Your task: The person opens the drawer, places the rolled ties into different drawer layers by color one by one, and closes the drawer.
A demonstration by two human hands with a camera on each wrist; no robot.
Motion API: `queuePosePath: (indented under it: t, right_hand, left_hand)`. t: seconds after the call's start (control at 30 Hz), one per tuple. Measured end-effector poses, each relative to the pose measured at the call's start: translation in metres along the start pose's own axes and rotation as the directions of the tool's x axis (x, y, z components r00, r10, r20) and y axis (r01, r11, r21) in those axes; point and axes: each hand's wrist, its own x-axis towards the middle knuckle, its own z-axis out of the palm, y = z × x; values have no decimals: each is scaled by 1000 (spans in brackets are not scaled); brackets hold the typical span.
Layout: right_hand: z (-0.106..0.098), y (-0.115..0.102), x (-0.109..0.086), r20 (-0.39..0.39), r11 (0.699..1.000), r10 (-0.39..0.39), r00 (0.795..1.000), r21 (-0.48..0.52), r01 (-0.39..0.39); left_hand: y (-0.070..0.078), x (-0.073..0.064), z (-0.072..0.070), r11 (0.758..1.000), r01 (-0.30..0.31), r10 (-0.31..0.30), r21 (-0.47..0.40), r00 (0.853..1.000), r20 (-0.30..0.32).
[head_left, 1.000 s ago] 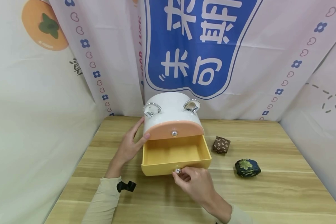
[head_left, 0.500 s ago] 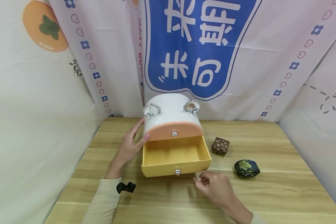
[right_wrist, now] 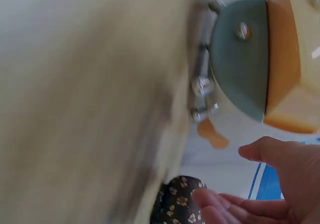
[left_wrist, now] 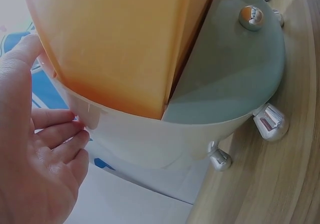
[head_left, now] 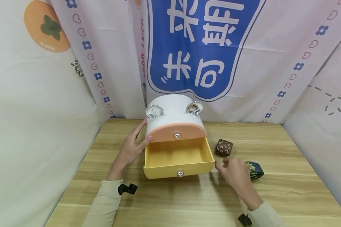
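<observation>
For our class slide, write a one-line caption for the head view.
Left hand steadies white cabinet; yellow drawer open; right hand near brown pouch.

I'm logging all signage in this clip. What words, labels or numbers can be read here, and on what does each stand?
"未可": large white characters, lower row on the blue panel of the backdrop cloth.
Upper row of white characters on that panel: cut off by the frame's top edge, not fully readable.
Small vertical Latin letters at the panel's left edge: folded and too small to read.
Storage box, yellow drawer, both fabric pouches: no text visible.
</observation>
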Motion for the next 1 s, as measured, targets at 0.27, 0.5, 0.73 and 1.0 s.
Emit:
queuePosePath:
  t: [0.27,0.5,0.73,1.0]
  right_hand:
    - [-7,0,41,55,977,210,976,-60,-207]
    - [-3,4,59,57,947,318,946,-70,-314]
    - [3,10,67,44,944,324,945,-87,-320]
    - [9,15,69,56,943,331,942,-52,-329]
  left_hand:
    - [-2,-1,-2,1000,15,-15,15,1000,2]
    - [-2,-1,-2,1000,10,-10,4,1000,1]
    - [-1,-1,-2,1000,9,-9,5,1000,3]
    - [-2,1,-1,1000,7,-7,7,1000,5]
